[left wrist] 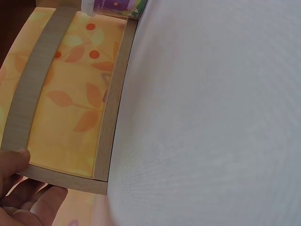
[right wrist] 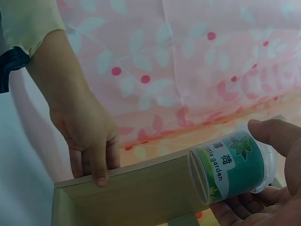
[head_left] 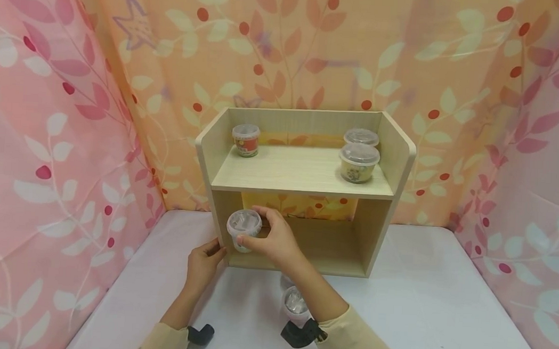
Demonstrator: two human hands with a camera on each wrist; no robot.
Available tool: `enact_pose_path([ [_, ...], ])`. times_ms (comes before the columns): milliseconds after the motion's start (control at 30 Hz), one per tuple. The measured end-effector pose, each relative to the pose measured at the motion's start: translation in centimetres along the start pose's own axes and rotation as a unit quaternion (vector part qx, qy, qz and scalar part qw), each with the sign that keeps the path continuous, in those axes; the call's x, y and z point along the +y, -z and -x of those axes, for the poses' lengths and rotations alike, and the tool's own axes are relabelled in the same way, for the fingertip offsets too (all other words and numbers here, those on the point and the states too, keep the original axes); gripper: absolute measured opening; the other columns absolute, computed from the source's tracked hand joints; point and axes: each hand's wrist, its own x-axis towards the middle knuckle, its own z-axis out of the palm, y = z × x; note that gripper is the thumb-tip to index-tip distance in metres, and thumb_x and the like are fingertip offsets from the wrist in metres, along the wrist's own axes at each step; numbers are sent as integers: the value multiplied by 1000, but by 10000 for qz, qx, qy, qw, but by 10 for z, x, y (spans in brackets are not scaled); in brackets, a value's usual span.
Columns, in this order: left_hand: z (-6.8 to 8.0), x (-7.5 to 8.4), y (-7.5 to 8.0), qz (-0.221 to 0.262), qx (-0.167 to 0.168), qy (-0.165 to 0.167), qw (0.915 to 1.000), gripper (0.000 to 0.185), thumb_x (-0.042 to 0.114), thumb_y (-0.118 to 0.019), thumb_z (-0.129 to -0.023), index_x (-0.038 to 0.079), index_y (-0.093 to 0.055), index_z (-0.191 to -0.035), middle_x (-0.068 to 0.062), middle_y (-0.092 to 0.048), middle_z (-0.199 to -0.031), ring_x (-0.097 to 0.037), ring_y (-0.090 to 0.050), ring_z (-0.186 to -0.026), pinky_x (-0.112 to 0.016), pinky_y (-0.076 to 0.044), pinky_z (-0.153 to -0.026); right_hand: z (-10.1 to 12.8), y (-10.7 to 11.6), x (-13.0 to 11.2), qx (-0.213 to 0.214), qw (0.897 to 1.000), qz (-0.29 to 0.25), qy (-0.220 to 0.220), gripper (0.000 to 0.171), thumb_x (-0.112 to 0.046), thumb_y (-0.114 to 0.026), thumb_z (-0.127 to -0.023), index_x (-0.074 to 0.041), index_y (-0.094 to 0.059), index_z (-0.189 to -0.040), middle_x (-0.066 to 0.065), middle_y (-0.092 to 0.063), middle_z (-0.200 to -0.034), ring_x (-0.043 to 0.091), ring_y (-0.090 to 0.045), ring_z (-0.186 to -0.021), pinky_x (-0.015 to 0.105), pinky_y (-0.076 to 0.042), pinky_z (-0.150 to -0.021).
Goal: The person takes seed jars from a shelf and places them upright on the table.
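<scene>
A small wooden two-level shelf (head_left: 303,184) stands on a white table. My right hand (head_left: 268,238) grips a clear-lidded cup with a green label (right wrist: 233,165) at the mouth of the lower compartment, near its left wall; the same cup (head_left: 243,227) shows its lid in the head view. My left hand (head_left: 204,263) holds the bottom front corner of the shelf's left side panel (right wrist: 136,190), fingers curled over its edge. In the left wrist view only the left hand's fingers (left wrist: 19,188) show, against the shelf frame (left wrist: 110,108).
On the upper level stand a red-labelled cup (head_left: 246,139) at the left and two lidded cups (head_left: 359,160) at the right. Another clear cup (head_left: 294,302) lies on the table under my right forearm. Patterned pink and orange cloth walls close in the white table (head_left: 434,312).
</scene>
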Motion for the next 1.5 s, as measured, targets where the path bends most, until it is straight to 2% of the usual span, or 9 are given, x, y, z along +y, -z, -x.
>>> enact_pose_path([
  [233, 0, 0, -1, -49, -17, 53, 10000, 41, 11, -76, -92, -3, -66, -130, -18, -72, -122, -34, -72, -110, -31, -60, -87, 1, -3, 18, 19, 9997, -87, -222, 76, -24, -89, -80, -5, -53, -144, 12, -57, -137, 26, -59, -118, 44, -53, -101],
  [467, 0, 2, 0, -162, -52, 97, 9998, 40, 15, -76, -93, 1, -68, -130, -16, -73, -121, -32, -72, -111, -33, -60, -88, -1, -7, 40, 21, 9984, -160, -549, 76, -27, -88, -82, -5, -51, -146, 13, -59, -140, 29, -57, -125, 47, -49, -106],
  [800, 0, 2, 0, -44, -103, 71, 9999, 40, 13, -76, -94, 0, -68, -130, -16, -72, -122, -32, -71, -112, -32, -59, -90, -4, -19, 71, 16, 9971, 267, -717, 79, -21, -88, -79, 3, -51, -143, 19, -62, -134, 32, -61, -119, 47, -53, -99],
  [900, 0, 2, 0, -42, -83, 95, 9999, 39, 14, -76, -93, 1, -68, -130, -16, -73, -122, -31, -71, -112, -32, -59, -90, -5, -23, 76, 16, 9960, 239, -857, 78, -21, -88, -79, 3, -51, -143, 20, -62, -134, 33, -60, -120, 48, -52, -101],
  [1100, 0, 3, 1, 1, 5, 108, 9999, 38, 12, -77, -93, 0, -69, -128, -16, -74, -118, -29, -72, -110, -24, -58, -85, -8, -34, 85, 0, 9936, 303, -1085, 77, -15, -89, -76, 4, -52, -140, 21, -62, -135, 35, -59, -123, 52, -49, -104],
  [1267, -2, 0, 0, 25, -23, 114, 9999, 39, 13, -77, -93, 0, -69, -128, -16, -73, -120, -30, -72, -110, -25, -59, -86, -7, -41, 91, 23, 9934, 269, -1118, 76, -9, -88, -73, 7, -52, -138, 21, -63, -132, 37, -60, -121, 52, -48, -105],
  [1400, -2, 0, -1, 16, -35, 120, 9999, 40, 13, -77, -92, -1, -69, -129, -17, -74, -119, -30, -72, -109, -25, -59, -85, -6, -49, 97, 110, 9930, 551, -1037, 74, -9, -89, -70, 6, -55, -134, 20, -66, -127, 35, -61, -118, 51, -49, -104],
  [1500, -1, 1, 0, 29, -60, 117, 9999, 39, 12, -76, -93, -1, -68, -129, -18, -73, -119, -31, -72, -109, -27, -59, -86, -6, -55, 99, 126, 9911, 668, -1141, 73, -10, -91, -69, 4, -57, -133, 19, -66, -127, 35, -61, -116, 51, -49, -103],
])
